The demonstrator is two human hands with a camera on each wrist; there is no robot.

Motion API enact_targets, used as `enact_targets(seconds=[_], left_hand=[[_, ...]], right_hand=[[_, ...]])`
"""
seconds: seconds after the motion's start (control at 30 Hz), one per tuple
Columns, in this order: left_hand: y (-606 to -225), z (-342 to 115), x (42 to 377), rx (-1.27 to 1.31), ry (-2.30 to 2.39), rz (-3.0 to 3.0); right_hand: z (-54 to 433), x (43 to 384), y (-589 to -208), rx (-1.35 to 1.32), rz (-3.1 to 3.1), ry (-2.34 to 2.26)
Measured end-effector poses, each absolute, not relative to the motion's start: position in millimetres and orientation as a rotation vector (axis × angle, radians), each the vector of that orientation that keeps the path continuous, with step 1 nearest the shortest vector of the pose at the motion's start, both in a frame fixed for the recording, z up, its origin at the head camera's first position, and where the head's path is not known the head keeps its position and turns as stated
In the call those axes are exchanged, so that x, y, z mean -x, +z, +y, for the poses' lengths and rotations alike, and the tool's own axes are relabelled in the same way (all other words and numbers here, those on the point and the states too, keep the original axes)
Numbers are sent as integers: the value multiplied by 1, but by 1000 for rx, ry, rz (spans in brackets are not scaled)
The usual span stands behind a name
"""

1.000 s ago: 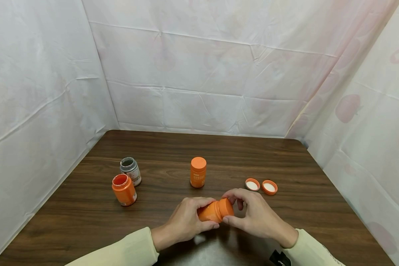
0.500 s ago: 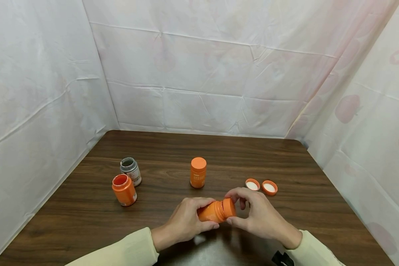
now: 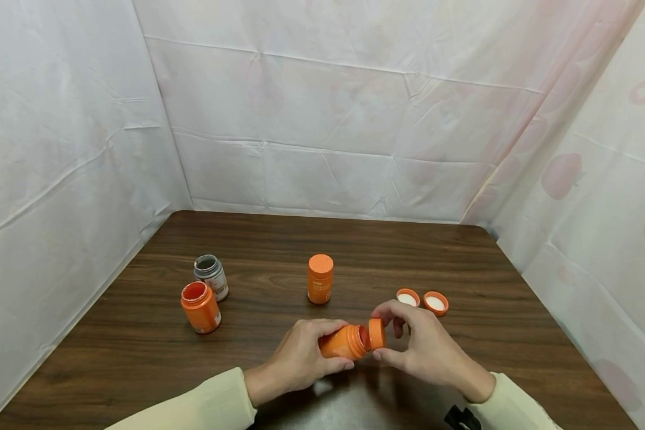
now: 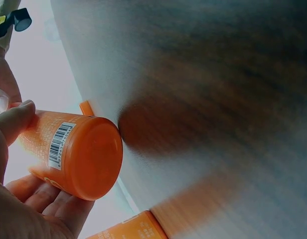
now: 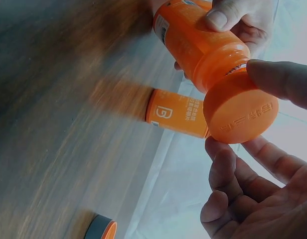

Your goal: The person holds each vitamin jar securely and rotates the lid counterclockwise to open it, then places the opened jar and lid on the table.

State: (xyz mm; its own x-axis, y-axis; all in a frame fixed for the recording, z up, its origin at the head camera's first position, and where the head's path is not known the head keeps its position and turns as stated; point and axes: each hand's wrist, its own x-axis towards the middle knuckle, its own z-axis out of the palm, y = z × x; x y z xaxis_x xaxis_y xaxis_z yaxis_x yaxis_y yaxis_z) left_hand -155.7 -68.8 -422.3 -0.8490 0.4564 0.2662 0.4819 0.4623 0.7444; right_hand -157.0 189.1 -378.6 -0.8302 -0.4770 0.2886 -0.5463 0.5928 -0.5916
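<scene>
My left hand [image 3: 300,353] grips an orange bottle [image 3: 341,343] that is tilted, its mouth pointing right. In the left wrist view the bottle's base and barcode [image 4: 61,145] face the camera. My right hand [image 3: 427,343] pinches an orange cap [image 3: 377,333] between thumb and fingers, just off the bottle's mouth. A narrow gap shows the red inside of the neck. Raised lettering marks the top of the cap [image 5: 241,110] in the right wrist view. Behind the hands stands another orange bottle [image 3: 320,279], upright with its cap on.
At the left of the dark wooden table [image 3: 258,239] stand an uncapped orange bottle [image 3: 201,309] and an uncapped grey bottle [image 3: 214,278]. Two caps [image 3: 436,303] lie with their white insides up, beyond my right hand. White cloth [image 3: 322,119] hangs around the table.
The cap has come away from the bottle's neck, moving right with my right hand. My left hand and the bottle in it stay about where they were.
</scene>
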Motion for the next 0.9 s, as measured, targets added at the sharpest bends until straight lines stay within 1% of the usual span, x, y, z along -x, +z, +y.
enact_targets(seconds=[0.9], left_hand=[[-423, -69, 156, 861, -1393, -2652]], right_hand=[[197, 158, -382, -814, -2659, 1152]])
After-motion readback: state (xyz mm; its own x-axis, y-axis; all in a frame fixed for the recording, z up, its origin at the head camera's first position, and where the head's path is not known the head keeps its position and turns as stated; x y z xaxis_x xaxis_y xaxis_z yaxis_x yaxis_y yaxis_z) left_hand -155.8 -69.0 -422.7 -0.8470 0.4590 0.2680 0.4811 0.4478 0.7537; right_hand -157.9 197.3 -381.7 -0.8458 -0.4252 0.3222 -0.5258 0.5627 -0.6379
